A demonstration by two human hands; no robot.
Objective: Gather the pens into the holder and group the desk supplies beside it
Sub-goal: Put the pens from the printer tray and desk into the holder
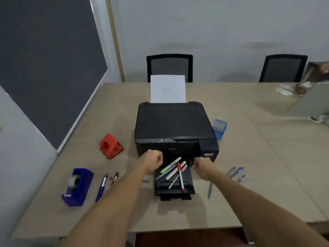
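Several pens lie crossed on the printer's black output tray (188, 188), among them a red pen (180, 175), a green highlighter (166, 169) and a white marker (175, 171). My left hand (153, 162) is a closed fist at the tray's left side, and my right hand (202, 167) is curled at its right side; neither visibly holds anything. The blue mesh pen holder (219, 128) stands right of the printer. Blue pens (237, 172) lie to the right, another blue pen (102, 186) to the left. A blue tape dispenser (78, 187) and a red hole punch (111, 146) sit at left.
The black printer (173, 125) with a white sheet (167, 89) fills the table's middle. Small clips (114, 177) lie near the left pen. Two black chairs (169, 67) stand beyond the far edge. Clutter and a grey panel (309, 100) occupy the far right.
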